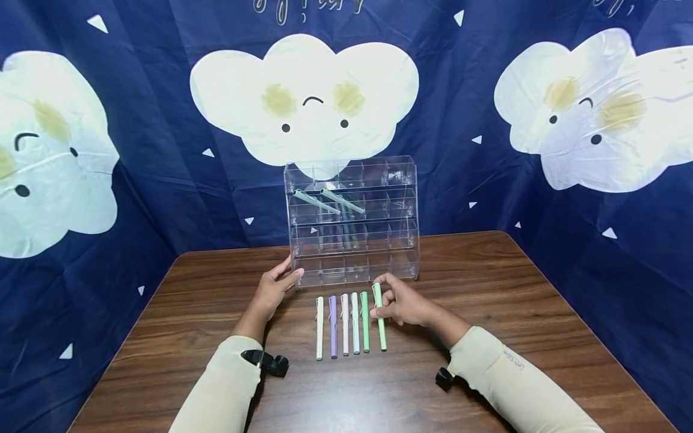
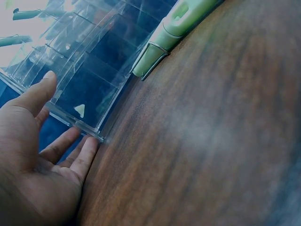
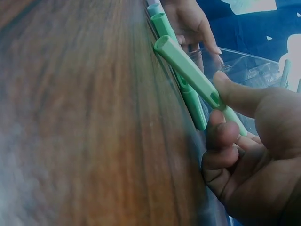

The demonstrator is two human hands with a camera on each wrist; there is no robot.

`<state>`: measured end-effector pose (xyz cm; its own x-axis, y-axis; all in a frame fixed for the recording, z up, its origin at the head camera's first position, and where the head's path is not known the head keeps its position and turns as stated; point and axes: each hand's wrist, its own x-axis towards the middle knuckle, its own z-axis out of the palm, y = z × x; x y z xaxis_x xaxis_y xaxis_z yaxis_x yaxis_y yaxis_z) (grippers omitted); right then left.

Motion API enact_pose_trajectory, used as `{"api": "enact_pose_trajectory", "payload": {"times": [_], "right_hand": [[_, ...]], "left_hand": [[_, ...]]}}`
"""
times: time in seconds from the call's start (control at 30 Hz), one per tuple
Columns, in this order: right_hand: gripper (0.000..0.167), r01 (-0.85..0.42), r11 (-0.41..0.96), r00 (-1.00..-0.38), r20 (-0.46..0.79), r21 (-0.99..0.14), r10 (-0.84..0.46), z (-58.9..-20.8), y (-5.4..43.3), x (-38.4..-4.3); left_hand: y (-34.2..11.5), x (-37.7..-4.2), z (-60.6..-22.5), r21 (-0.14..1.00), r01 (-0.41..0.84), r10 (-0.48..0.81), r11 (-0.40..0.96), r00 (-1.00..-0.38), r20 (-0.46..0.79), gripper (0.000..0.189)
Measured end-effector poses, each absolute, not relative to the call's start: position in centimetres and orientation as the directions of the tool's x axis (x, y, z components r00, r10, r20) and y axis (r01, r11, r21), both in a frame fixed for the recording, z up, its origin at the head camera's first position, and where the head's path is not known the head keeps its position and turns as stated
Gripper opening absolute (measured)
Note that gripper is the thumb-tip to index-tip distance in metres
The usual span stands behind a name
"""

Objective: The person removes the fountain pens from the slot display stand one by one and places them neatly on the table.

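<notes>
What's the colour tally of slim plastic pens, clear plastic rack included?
Cream pen: 1
Purple pen: 1
Pale pink pen: 1
Bluish-white pen: 1
Bright green pen: 1
Light green pen, in right hand: 1
Grey-green pens, in clear plastic rack: 2
Total: 8

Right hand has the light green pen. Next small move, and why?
Probably raise the light green pen toward the clear rack: the right hand pinches it, two mint-green pens already lie in the rack's left part, and the left hand is at the rack's lower left corner, seemingly placed to steady it.
</notes>
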<state>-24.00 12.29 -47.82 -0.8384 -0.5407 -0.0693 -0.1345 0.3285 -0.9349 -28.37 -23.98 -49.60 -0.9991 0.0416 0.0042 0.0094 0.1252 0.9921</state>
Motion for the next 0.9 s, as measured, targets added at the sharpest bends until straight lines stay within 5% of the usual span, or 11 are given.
{"api": "enact_pose_trajectory", "payload": {"times": [0.9], "right_hand": [[0.066, 0.002, 0.302, -0.848, -0.162, -0.953, -0.505, -48.72, 11.81, -24.61]], "left_hand": [[-23.71, -28.28, -49.38, 0.992, 0.013, 0.040, 0.122, -0.999, 0.008, 0.069]]}}
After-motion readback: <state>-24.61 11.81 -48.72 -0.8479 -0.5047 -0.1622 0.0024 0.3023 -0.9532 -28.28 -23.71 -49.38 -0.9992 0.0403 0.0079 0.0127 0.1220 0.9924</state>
